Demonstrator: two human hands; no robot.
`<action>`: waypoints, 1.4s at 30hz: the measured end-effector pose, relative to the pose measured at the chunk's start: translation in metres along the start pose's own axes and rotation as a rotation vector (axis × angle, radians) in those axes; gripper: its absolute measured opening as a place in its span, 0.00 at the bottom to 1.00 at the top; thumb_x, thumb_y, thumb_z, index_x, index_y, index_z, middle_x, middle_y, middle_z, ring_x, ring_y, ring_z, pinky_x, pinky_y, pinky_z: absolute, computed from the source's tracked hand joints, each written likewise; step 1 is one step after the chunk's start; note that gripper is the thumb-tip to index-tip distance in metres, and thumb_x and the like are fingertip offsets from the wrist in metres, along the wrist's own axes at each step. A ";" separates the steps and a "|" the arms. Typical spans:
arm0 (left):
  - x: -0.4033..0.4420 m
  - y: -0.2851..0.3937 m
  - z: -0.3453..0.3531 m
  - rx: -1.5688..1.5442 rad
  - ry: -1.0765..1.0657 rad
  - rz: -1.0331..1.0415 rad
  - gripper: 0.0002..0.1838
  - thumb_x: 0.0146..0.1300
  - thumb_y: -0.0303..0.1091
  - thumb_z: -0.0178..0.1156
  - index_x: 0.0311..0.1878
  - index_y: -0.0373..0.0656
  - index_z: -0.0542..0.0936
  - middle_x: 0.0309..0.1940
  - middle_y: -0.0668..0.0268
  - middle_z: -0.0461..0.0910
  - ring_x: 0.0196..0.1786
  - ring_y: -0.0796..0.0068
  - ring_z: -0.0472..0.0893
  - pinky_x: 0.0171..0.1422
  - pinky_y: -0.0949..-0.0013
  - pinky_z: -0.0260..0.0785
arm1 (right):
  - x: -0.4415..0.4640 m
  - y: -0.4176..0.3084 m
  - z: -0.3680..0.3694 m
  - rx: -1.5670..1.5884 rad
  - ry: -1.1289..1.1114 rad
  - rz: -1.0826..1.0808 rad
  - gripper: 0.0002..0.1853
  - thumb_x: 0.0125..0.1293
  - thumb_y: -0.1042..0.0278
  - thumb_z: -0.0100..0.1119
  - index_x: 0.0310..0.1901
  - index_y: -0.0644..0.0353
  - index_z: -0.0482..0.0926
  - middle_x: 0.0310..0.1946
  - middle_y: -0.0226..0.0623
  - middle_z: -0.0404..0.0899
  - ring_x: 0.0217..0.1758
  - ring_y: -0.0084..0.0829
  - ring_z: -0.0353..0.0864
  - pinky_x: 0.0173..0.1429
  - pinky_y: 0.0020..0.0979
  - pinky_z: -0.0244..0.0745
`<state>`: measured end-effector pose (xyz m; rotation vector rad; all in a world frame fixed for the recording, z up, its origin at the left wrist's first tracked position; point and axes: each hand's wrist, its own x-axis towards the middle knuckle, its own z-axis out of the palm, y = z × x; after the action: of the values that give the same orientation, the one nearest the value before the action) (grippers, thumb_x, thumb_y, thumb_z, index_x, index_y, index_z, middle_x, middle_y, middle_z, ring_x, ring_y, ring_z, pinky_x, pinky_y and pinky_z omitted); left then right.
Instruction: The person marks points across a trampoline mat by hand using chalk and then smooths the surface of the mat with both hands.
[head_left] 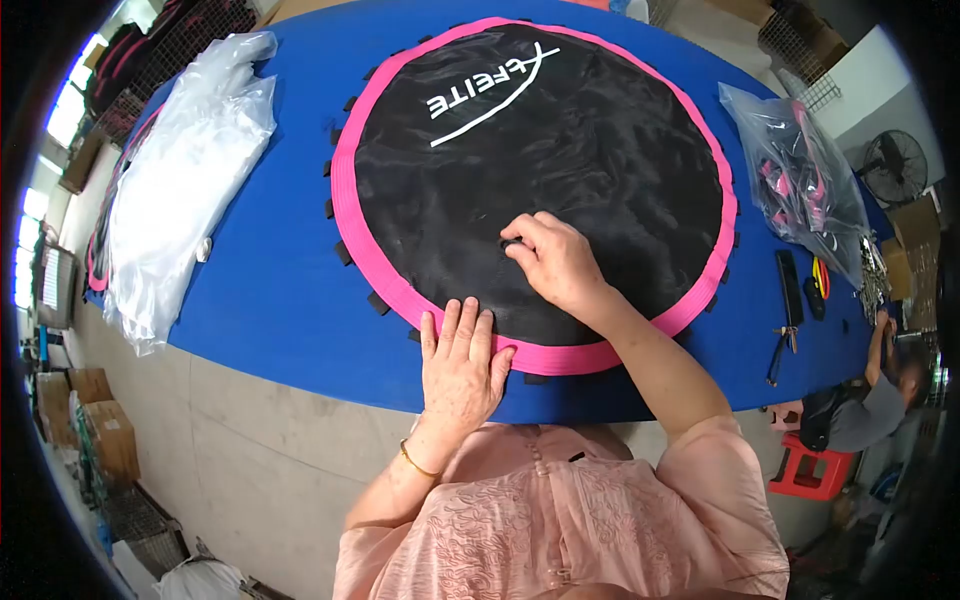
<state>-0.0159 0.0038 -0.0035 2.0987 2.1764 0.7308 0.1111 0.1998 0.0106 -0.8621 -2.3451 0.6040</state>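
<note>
A round black trampoline mat (620,180) with a pink border lies flat on the blue table, white lettering near its far edge. Black loops (344,253) stick out around its rim. My left hand (462,362) rests flat on the near pink border, fingers stretched out over the black fabric. Above the lower middle of the mat, my right hand (558,262) is closed in a pinch around a small black thing (511,243). What exactly that thing is cannot be made out.
Clear plastic bags (190,170) lie on the left of the blue table (290,330). At the right are a bag with pink and black pieces (800,185), a black phone-like object (789,285) and yellow-red-handled cutters (819,285). A person (865,410) crouches near a red stool (812,468).
</note>
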 end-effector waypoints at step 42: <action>0.002 -0.001 0.005 0.058 0.017 0.024 0.31 0.77 0.48 0.61 0.71 0.30 0.77 0.74 0.44 0.75 0.80 0.42 0.69 0.87 0.34 0.49 | -0.016 -0.018 0.007 -0.032 0.067 0.075 0.07 0.68 0.73 0.71 0.45 0.57 0.84 0.41 0.42 0.83 0.49 0.49 0.86 0.54 0.46 0.82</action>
<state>-0.0152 0.0068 -0.0073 2.1581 2.2109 0.6975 0.1094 0.1747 0.0101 -0.9733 -2.2762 0.5613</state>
